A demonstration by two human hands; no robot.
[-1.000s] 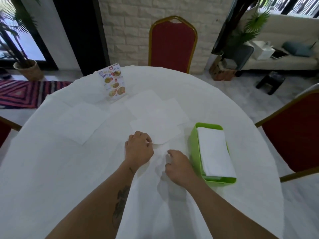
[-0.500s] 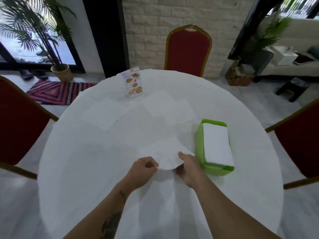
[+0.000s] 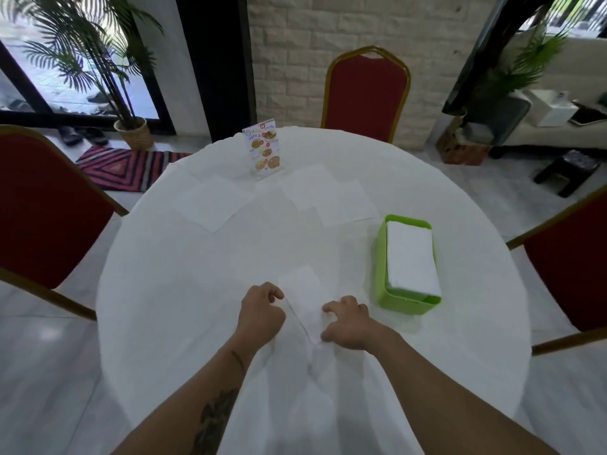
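L hand (image 3: pixel 261 311) sits knuckles-up on the table (image 3: pixel 197 290), fingers curled, thumb & index pinching the near-left edge of the napkin (image 3: pixel 303 289). R hand (image 3: pixel 348 323) is close by, fingers bent w/ tips down on the napkin's right side. Pinch or plain press, can't tell.

Change vs half a sec ago: the napkin was held up off the table between both hands. Now it's laid down again in front of the person, w/ a crease line running diagonally between the hands. Judging by that, the sheet's been doubled over & this is the flatten-the-fold step. More folds prob. to come.

Pose: both forearms come in from the bottom edge & converge, wrists low, hands near each other but apart, napkin between them.

Green box (image 3: pixel 381 257) w/ the napkin stack (image 3: pixel 410 257) stands just right of the R hand, not touched. Farther off, spread sheets (image 3: pixel 213 201) lie flat on the table. Menu card (image 3: pixel 262 149) stands at the far edge.
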